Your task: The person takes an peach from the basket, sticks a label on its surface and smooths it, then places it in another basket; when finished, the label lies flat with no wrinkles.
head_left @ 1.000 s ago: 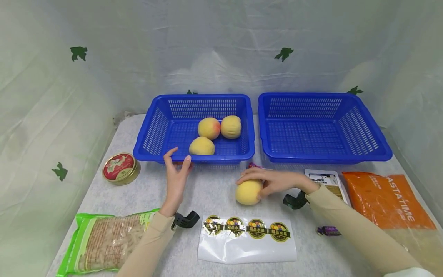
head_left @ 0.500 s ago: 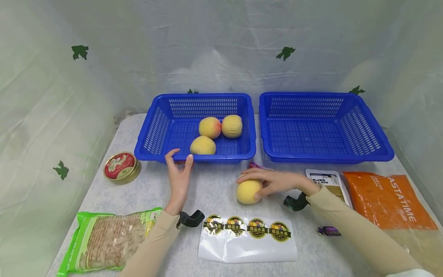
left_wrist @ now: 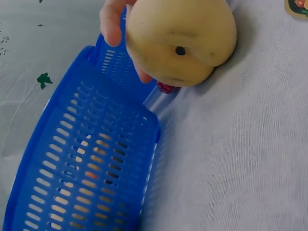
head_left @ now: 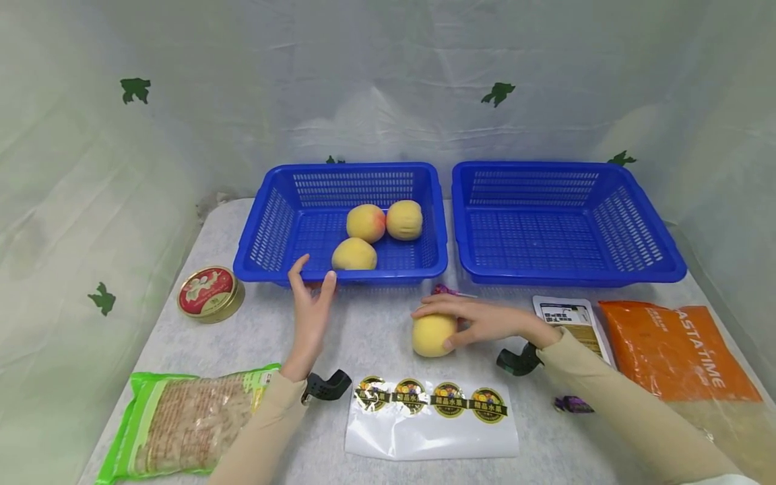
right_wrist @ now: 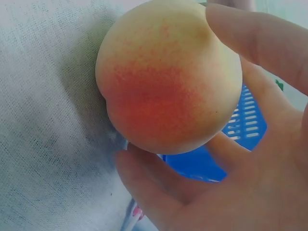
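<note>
The held peach (head_left: 433, 335) is located in front of the right end of the peach basket (head_left: 394, 276), at the surface of the desk (head_left: 376, 327); contact with the cloth cannot be confirmed. It carries a red blush on one face. The right grip (head_left: 481, 319) is curled around this peach, pinching it between thumb and fingers. The left grip (head_left: 311, 313) is at the front rim of the peach basket, thumb and index finger spread apart. Three peaches (head_left: 355, 254) lie inside that basket.

Arrangement relative to the peach basket:
- Right side: a second basket (head_left: 564, 276).
- Front left: a round tin (head_left: 210, 294); farther forward, a green-edged bag (head_left: 190, 421).
- Front: a sticker sheet (head_left: 430, 438).
- Front right: a purple candy (head_left: 573, 404), a small packet (head_left: 572, 320) and an orange bag (head_left: 685, 350).
</note>
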